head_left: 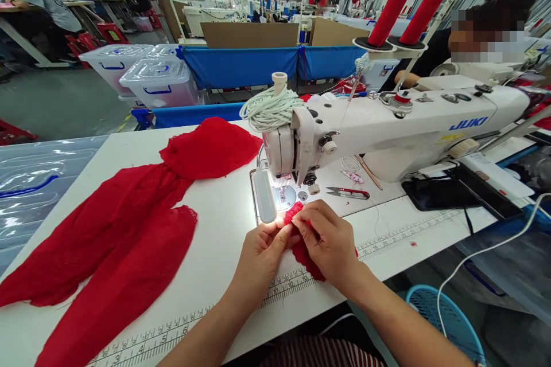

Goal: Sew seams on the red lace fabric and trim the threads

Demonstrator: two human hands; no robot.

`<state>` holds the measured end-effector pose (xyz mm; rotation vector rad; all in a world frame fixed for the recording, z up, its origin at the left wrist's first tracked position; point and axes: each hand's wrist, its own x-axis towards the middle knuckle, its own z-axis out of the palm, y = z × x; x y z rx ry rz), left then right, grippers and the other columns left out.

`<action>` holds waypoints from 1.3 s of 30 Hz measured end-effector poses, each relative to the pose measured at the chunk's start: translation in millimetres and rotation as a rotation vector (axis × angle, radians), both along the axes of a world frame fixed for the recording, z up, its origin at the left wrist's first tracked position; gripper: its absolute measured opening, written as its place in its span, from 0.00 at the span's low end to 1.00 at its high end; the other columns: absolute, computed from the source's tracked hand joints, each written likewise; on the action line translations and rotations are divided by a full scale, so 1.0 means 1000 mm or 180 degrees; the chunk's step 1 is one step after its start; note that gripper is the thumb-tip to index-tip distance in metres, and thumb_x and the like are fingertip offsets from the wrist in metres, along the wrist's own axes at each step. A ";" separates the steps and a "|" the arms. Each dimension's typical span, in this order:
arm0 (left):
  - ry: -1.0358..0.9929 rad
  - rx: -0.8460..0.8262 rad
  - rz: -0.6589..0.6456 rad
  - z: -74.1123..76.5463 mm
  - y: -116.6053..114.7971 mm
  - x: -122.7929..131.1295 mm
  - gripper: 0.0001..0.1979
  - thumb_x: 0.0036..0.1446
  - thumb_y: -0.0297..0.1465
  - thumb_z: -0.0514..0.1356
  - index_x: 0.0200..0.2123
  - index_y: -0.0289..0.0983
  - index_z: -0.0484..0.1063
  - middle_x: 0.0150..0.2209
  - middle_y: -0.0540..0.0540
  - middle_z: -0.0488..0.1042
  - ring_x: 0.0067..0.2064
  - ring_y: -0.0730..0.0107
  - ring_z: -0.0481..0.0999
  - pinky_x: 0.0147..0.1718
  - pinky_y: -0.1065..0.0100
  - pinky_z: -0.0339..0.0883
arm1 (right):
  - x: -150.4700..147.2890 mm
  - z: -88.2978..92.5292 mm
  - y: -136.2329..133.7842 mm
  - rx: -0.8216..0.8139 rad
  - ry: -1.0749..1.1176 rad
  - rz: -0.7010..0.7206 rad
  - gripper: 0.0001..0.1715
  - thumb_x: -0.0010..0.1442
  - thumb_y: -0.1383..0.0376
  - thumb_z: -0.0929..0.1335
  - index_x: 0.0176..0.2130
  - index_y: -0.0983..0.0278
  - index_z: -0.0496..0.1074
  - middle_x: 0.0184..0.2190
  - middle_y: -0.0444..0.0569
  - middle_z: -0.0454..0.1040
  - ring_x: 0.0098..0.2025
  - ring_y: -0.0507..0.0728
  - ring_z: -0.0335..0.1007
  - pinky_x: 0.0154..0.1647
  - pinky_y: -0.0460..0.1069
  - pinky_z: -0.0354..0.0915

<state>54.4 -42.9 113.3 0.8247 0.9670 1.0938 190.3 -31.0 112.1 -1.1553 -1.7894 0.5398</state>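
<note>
Head view: both hands at the near side of the sewing machine (365,126), low over the white surface (224,223). Left hand (260,249): grip pinched on the small red piece (306,257), thumb against fingers. Right hand (328,241): grip also pinched on it, just right of the left hand. The piece's textured far end points toward the needle area, just short of the round metal plate (286,197); its near part hangs under the right hand. Can't tell whether it touches the surface.

Left on surface: large red fabric (124,235), spread out and bunched at its far part, well apart from the hands. Right of needle area: red-handled snips (350,192), lying flat, then a black phone (439,194) farther right. Printed ruler (279,292) along the near edge, partly behind the hands and forearms. Pale cord bundle (271,109) on the machine's left end, two red thread cones (390,16) above it at far right. Blue basket (434,293) below the surface, near right. Lidded plastic bins (159,77) far left.
</note>
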 end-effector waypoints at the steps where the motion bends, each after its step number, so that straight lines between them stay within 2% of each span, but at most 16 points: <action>1: 0.0017 -0.0005 0.0025 0.000 0.000 0.000 0.13 0.49 0.38 0.65 0.35 0.35 0.77 0.34 0.46 0.78 0.38 0.64 0.76 0.40 0.66 0.71 | -0.001 0.000 0.000 -0.0134 0.0176 -0.0034 0.09 0.62 0.65 0.62 0.30 0.61 0.67 0.31 0.45 0.68 0.30 0.51 0.64 0.29 0.46 0.61; 4: -0.0050 -0.0234 0.0165 -0.001 0.001 -0.001 0.13 0.47 0.39 0.66 0.31 0.34 0.76 0.30 0.47 0.77 0.35 0.67 0.76 0.40 0.66 0.71 | 0.000 0.004 0.002 -0.1043 0.1132 -0.0001 0.10 0.61 0.61 0.63 0.29 0.61 0.63 0.20 0.39 0.58 0.21 0.48 0.53 0.21 0.44 0.54; 6: -0.0195 -0.0412 0.0193 -0.002 0.003 -0.001 0.13 0.46 0.38 0.67 0.28 0.34 0.74 0.27 0.49 0.75 0.33 0.69 0.75 0.39 0.67 0.71 | 0.004 0.007 0.003 -0.1532 0.1698 0.0161 0.11 0.61 0.58 0.64 0.30 0.61 0.62 0.17 0.36 0.53 0.18 0.47 0.46 0.18 0.43 0.48; 10: -0.0472 -0.0485 0.0204 -0.002 0.004 -0.002 0.12 0.48 0.37 0.66 0.23 0.33 0.72 0.26 0.50 0.71 0.32 0.73 0.72 0.39 0.68 0.71 | 0.010 0.008 0.005 -0.1806 0.2361 0.0651 0.12 0.62 0.57 0.64 0.31 0.61 0.61 0.24 0.38 0.64 0.16 0.44 0.44 0.15 0.43 0.48; 12: -0.0510 -0.0439 0.0140 0.000 0.005 -0.002 0.12 0.49 0.37 0.65 0.24 0.33 0.73 0.26 0.49 0.71 0.32 0.72 0.71 0.39 0.69 0.70 | 0.011 0.007 0.005 -0.1693 0.2499 0.0666 0.12 0.62 0.57 0.64 0.31 0.61 0.60 0.27 0.38 0.66 0.15 0.43 0.44 0.14 0.43 0.47; 16: -0.0494 -0.0363 -0.0301 0.002 0.003 -0.001 0.10 0.50 0.36 0.65 0.31 0.33 0.76 0.27 0.47 0.73 0.33 0.71 0.71 0.39 0.68 0.66 | 0.007 0.011 -0.002 -0.1352 0.2113 0.0715 0.11 0.63 0.60 0.63 0.31 0.62 0.60 0.25 0.39 0.67 0.16 0.43 0.49 0.18 0.43 0.51; 19: -0.0403 -0.0308 -0.0265 0.000 0.001 0.000 0.11 0.50 0.37 0.65 0.27 0.33 0.76 0.25 0.47 0.73 0.30 0.72 0.69 0.34 0.70 0.65 | 0.002 0.017 -0.013 -0.1092 0.1434 0.0755 0.09 0.65 0.60 0.60 0.32 0.61 0.59 0.23 0.39 0.67 0.17 0.46 0.54 0.18 0.43 0.54; 22: -0.0377 -0.0262 -0.0133 -0.004 -0.002 -0.002 0.11 0.50 0.36 0.65 0.29 0.33 0.77 0.24 0.47 0.73 0.28 0.73 0.68 0.29 0.70 0.64 | 0.002 0.017 -0.017 -0.0178 0.0186 0.0536 0.08 0.64 0.65 0.59 0.32 0.61 0.61 0.22 0.41 0.68 0.21 0.48 0.62 0.21 0.44 0.57; 25: -0.0340 -0.0238 0.0285 -0.007 -0.003 -0.004 0.09 0.49 0.36 0.66 0.26 0.35 0.76 0.22 0.50 0.71 0.26 0.74 0.66 0.28 0.71 0.63 | 0.017 0.007 -0.005 0.0867 -0.1082 0.0008 0.11 0.62 0.67 0.59 0.28 0.61 0.64 0.18 0.41 0.67 0.19 0.49 0.60 0.20 0.45 0.52; 27: -0.0320 -0.0272 0.0635 -0.009 -0.002 -0.004 0.12 0.48 0.36 0.67 0.20 0.35 0.73 0.20 0.52 0.69 0.26 0.76 0.64 0.28 0.73 0.62 | 0.035 0.000 0.006 0.1198 -0.1460 -0.0802 0.12 0.61 0.66 0.60 0.27 0.61 0.65 0.13 0.40 0.64 0.15 0.50 0.56 0.17 0.47 0.47; 28: -0.0315 -0.0307 0.0689 -0.009 -0.001 -0.004 0.13 0.47 0.36 0.67 0.18 0.35 0.72 0.20 0.52 0.69 0.27 0.76 0.65 0.28 0.74 0.62 | 0.043 -0.001 0.010 0.1164 -0.1445 -0.1164 0.10 0.61 0.66 0.61 0.29 0.62 0.67 0.15 0.41 0.66 0.16 0.50 0.59 0.18 0.47 0.48; 29: -0.0309 -0.0350 0.0624 -0.009 0.000 -0.003 0.13 0.47 0.36 0.67 0.19 0.35 0.72 0.21 0.52 0.69 0.28 0.76 0.65 0.29 0.74 0.63 | 0.050 -0.002 0.013 0.1019 -0.1301 -0.1342 0.09 0.62 0.65 0.61 0.32 0.62 0.68 0.18 0.43 0.70 0.18 0.51 0.61 0.20 0.46 0.52; 32: -0.0345 -0.0406 0.0253 -0.005 0.003 0.000 0.12 0.49 0.40 0.65 0.26 0.35 0.77 0.28 0.47 0.74 0.34 0.71 0.70 0.34 0.73 0.66 | 0.053 0.002 0.012 0.0404 -0.0692 -0.0450 0.09 0.63 0.65 0.61 0.38 0.62 0.70 0.31 0.47 0.75 0.27 0.51 0.68 0.24 0.45 0.60; 34: -0.0401 -0.0441 0.0207 -0.002 0.003 0.001 0.13 0.49 0.40 0.65 0.27 0.35 0.78 0.31 0.46 0.76 0.37 0.70 0.71 0.37 0.73 0.67 | 0.043 0.006 0.007 0.0072 -0.0285 0.0005 0.09 0.63 0.64 0.62 0.39 0.61 0.71 0.37 0.48 0.74 0.30 0.51 0.69 0.26 0.45 0.62; 36: -0.0439 -0.0502 0.0223 0.000 0.003 0.000 0.12 0.47 0.39 0.67 0.26 0.35 0.78 0.30 0.47 0.77 0.36 0.71 0.71 0.37 0.73 0.68 | 0.029 0.008 0.001 -0.0193 -0.0081 0.0104 0.08 0.63 0.64 0.63 0.36 0.61 0.71 0.35 0.47 0.74 0.28 0.50 0.66 0.25 0.45 0.62; 39: -0.0494 -0.0542 0.0201 0.003 0.003 -0.002 0.11 0.45 0.38 0.67 0.25 0.35 0.78 0.28 0.46 0.76 0.35 0.70 0.72 0.36 0.73 0.69 | 0.013 0.005 -0.002 -0.0436 -0.0132 0.0026 0.05 0.60 0.64 0.65 0.33 0.61 0.70 0.32 0.44 0.74 0.23 0.48 0.61 0.24 0.45 0.61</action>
